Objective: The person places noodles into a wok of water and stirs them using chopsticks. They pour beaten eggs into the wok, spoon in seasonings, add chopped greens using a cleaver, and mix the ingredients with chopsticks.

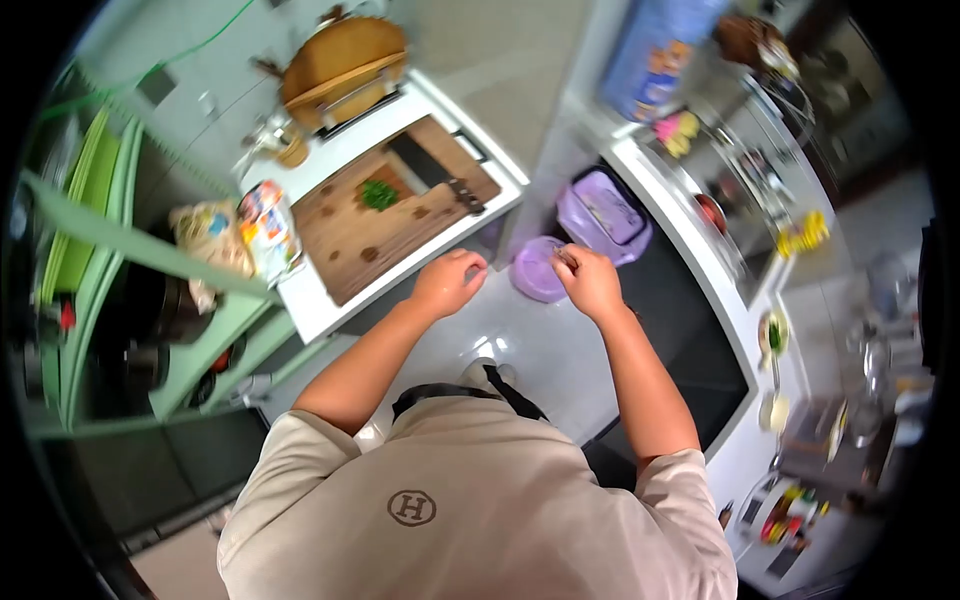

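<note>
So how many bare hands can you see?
2: the left hand by the front edge of the white counter, the right hand partly overlapping the round purple bin in view.

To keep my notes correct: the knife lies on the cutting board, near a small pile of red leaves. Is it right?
Not the colour: the head view shows green leaves, not red. The knife does lie on the cutting board, near that small pile.

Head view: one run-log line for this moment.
left hand: raised, half-curled | right hand: raised, grip unclear | knife, chopped greens: on cutting board
</note>
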Tool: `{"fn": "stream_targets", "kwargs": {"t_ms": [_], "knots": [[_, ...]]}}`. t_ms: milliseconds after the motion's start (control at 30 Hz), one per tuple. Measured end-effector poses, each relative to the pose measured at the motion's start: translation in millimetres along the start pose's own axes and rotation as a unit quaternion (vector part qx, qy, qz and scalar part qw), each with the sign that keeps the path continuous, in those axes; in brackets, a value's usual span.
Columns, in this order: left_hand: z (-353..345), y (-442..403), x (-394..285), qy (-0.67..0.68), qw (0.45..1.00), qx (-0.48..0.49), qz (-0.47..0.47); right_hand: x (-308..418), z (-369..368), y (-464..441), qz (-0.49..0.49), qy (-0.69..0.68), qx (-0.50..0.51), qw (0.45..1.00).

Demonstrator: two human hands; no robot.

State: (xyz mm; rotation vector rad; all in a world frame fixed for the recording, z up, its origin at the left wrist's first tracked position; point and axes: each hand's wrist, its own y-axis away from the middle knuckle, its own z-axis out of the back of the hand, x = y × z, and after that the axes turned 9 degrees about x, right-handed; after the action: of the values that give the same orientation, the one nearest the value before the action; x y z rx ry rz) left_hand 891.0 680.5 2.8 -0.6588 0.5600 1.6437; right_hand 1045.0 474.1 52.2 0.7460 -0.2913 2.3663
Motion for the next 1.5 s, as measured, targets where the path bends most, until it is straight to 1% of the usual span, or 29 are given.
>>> {"fn": "stream_targets", "kwargs": {"t_ms": [67,100,167,200,233,267,300,333,433,467,533,600,633,733,800,833,867,933,967,1000,1033,1067,1133,1200,1267,1333,1367,1467,1500], "knots": [[6.7,32.2,19.7,0.027,0.997,-0.042,0.059,5.2,-26.4,-27.5,0.06,-0.008,0.024,0.998],[10.7,49.9,28.2,0.02,0.994,-0.065,0.087,16.8,-33.2,-38.7,0.061,-0.035,0.054,0.996],[19.0,79.6,40.3,0.022,0.984,-0.12,0.131,19.7,-56.0,-67.9,0.107,-0.056,0.051,0.991],[22.7,94.5,47.1,0.023,0.978,-0.138,0.152,18.5,-71.0,-79.9,0.12,-0.07,0.05,0.989],[28.6,108.4,52.8,0.012,0.972,-0.157,0.172,21.9,-79.2,-94.6,0.117,-0.065,0.072,0.988],[35.0,120.1,57.0,0.003,0.966,-0.174,0.19,25.1,-86.4,-106.7,0.095,-0.076,0.083,0.989],[41.8,125.2,62.4,-0.006,0.96,-0.195,0.203,24.6,-96.2,-119.5,0.095,-0.062,0.075,0.991],[47.7,129.1,68.8,0.006,0.953,-0.21,0.216,23.0,-104.3,-134.7,0.096,-0.045,0.063,0.992],[56.8,139.4,86.4,0.032,0.939,-0.236,0.25,21.0,-125.1,-171.5,0.042,0.003,0.052,0.998],[58.7,137.0,95.2,0.056,0.937,-0.235,0.251,18.2,-128.7,-184.8,0.01,0.032,0.089,0.995],[62.9,130.9,113.7,0.106,0.932,-0.231,0.257,20.3,-135.6,-207.4,-0.032,0.123,0.102,0.987],[65.3,116.9,143.1,0.117,0.935,-0.219,0.253,21.6,-145.6,-226.3,-0.101,0.16,0.162,0.968],[69.4,109.8,154.7,0.118,0.935,-0.193,0.272,25.4,-147.4,-230.2,-0.102,0.166,0.179,0.964],[79.3,76.1,193.8,0.068,0.952,-0.199,0.223,20.6,-159.9,-246.8,-0.097,0.177,0.224,0.953],[84.3,50.9,221.4,0.098,0.947,-0.194,0.235,24.8,-155.5,-254.0,-0.112,0.162,0.266,0.944],[86.3,38.5,234.3,0.112,0.945,-0.191,0.24,15.0,-160.5,-254.2,-0.101,0.129,0.259,0.952],[88.6,27.0,245.9,0.11,0.947,-0.206,0.223,3.1,-161.2,-254.2,-0.09,0.097,0.249,0.96],[92.5,3.1,264.2,0.106,0.948,-0.238,0.185,-7.2,-148.3,-245.8,-0.149,-0.041,0.255,0.954],[95.5,-6.3,270.2,0.111,0.947,-0.229,0.194,-11.0,-143.2,-235.9,-0.177,-0.111,0.255,0.944],[104.2,-16.6,268.2,0.115,0.946,-0.221,0.205,-21.6,-150.8,-218.5,-0.132,-0.186,0.184,0.956],[108.5,-25.2,268.7,0.118,0.945,-0.214,0.217,-36.1,-161.0,-202.0,-0.113,-0.158,0.144,0.97],[107.2,-33.2,272.6,0.115,0.945,-0.226,0.207,-44.7,-168.8,-187.9,-0.093,-0.131,0.101,0.982],[99.5,-50.0,277.2,0.109,0.944,-0.249,0.186,-30.7,-178.3,-162.6,-0.184,-0.156,0.077,0.967],[86.8,-64.9,281.3,0.069,0.948,-0.252,0.184,-14.6,-198.2,-145.8,-0.219,-0.142,0.041,0.965],[76.9,-75.7,279.6,0.045,0.947,-0.254,0.189,4.0,-219.2,-139.9,-0.212,-0.091,-0.011,0.973],[72.6,-86.0,272.3,0.037,0.944,-0.259,0.199,30.3,-227.7,-142.5,-0.206,-0.046,-0.008,0.978],[65.5,-92.3,273.9,0.064,0.945,-0.258,0.19,41.9,-229.2,-144.4,-0.202,-0.023,-0.007,0.979],[56.4,-101.5,267.3,0.047,0.945,-0.277,0.17,62.0,-235.2,-148.9,-0.16,0.01,0.019,0.987],[58.4,-102.6,264.4,0.065,0.941,-0.285,0.172,68.4,-237.5,-149.0,-0.143,0.028,0.02,0.989]]}}
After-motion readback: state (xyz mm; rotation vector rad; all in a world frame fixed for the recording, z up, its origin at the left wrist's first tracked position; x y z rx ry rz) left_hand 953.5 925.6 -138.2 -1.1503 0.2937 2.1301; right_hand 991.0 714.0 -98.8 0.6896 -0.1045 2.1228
